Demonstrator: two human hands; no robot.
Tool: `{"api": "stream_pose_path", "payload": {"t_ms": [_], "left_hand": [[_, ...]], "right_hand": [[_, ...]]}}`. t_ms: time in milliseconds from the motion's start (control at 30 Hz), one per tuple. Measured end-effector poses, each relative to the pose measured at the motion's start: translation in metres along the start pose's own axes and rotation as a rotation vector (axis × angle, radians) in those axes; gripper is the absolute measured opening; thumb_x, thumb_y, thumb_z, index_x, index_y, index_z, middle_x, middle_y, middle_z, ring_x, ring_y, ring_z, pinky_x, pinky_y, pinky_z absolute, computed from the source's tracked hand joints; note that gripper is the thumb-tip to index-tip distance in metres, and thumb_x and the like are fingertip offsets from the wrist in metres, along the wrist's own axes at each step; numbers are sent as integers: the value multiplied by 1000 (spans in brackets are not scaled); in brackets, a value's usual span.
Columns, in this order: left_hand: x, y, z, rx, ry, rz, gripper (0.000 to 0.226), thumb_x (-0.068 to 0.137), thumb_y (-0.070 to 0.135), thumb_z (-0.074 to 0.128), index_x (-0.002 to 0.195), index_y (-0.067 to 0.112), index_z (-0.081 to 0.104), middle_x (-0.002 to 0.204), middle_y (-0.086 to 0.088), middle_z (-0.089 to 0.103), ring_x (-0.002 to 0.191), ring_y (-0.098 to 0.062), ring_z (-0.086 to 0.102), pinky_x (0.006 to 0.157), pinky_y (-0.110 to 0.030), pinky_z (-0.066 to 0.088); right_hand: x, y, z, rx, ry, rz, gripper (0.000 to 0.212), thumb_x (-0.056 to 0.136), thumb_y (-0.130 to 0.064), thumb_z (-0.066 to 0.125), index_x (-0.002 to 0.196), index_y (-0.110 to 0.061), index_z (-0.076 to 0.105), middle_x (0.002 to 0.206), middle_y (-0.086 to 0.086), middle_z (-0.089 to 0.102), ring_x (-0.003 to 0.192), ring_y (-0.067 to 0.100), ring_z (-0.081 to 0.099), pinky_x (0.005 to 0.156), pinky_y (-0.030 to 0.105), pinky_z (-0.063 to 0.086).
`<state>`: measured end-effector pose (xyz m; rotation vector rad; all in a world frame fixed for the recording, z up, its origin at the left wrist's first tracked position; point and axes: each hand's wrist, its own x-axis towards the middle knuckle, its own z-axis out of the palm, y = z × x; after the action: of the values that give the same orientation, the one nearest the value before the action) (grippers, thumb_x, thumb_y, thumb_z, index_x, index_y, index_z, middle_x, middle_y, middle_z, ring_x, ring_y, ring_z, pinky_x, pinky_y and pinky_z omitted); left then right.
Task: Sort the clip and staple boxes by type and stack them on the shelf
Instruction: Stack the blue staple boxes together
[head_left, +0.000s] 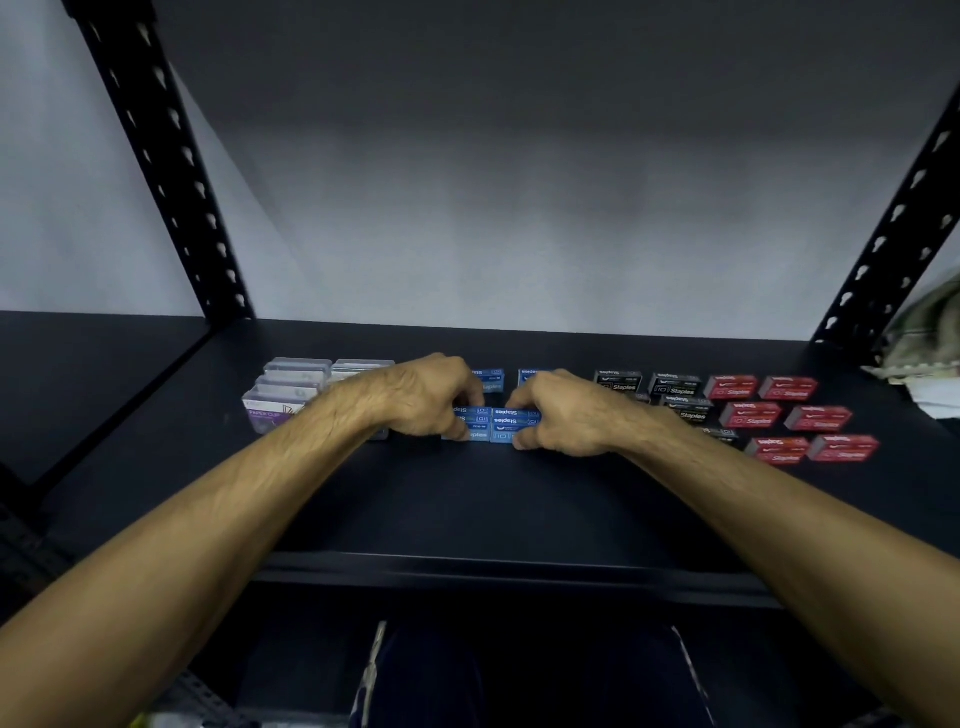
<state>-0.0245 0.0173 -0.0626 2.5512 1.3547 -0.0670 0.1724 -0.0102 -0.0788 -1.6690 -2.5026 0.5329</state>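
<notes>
Both hands' fingers (470, 402) pinch blue boxes (514, 423) labelled "Staples".

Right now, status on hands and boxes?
Left hand and right hand both gripping blue staple boxes mid-shelf. Clips left, black and red right. Nothing blocking.
</notes>
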Motion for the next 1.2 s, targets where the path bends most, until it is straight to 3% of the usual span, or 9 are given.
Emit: {"api": "stream_pose_path", "payload": {"t_ms": [200, 333, 533, 900, 1033, 1200], "left_hand": [[2, -2, 1, -7, 9, 11, 28, 81, 27, 76, 109, 25, 71, 92, 7, 65, 85, -13, 61, 72, -23, 42], [3, -3, 1, -6, 9, 18, 30, 81, 28, 76, 110, 26, 70, 92, 9, 63, 85, -11, 59, 72, -22, 41], [3, -3, 1, -9, -4, 22, 26, 82, 27, 76, 108, 26, 71, 90, 8, 66, 81, -11, 60, 70, -25, 45], [3, -3, -1, -3, -20, 26, 29, 83, 28, 75, 112, 25, 69, 97, 6, 66, 87, -13, 61, 75, -28, 49], [1, -2, -2, -10, -25, 22, 34, 81, 36, 76, 112, 26, 68, 94, 9, 65, 86, -13, 61, 77, -28, 49], [-2, -11, -19, -103, 133, 36, 38, 83, 54, 68, 112, 30, 68, 92, 19, 64, 84, 0, 59, 71, -20, 43]], "right_hand": [[1, 2, 2, -11, 20, -8, 20, 87, -33, 70, 104, -24, 70, 90, -5, 66, 75, 9, 62, 59, 24, 46], [2, 4, 3, -2, 29, -8, 20, 87, -33, 70, 105, -25, 69, 91, -6, 66, 75, 7, 62, 56, 21, 43], [1, 3, 2, -7, 23, -9, 24, 87, -33, 70, 110, -23, 70, 92, -5, 68, 78, 10, 64, 61, 23, 49], [1, 1, 1, -11, 13, -3, 26, 87, -33, 71, 110, -22, 70, 89, -8, 67, 74, 7, 63, 57, 21, 45], [0, 1, -1, -31, 24, 18, 32, 82, -41, 73, 109, -24, 69, 94, -5, 68, 80, 12, 64, 70, 31, 54], [-1, 8, -22, 15, 168, 46, 55, 80, -54, 69, 124, -22, 64, 112, -6, 66, 94, 9, 60, 80, 25, 46]]}}
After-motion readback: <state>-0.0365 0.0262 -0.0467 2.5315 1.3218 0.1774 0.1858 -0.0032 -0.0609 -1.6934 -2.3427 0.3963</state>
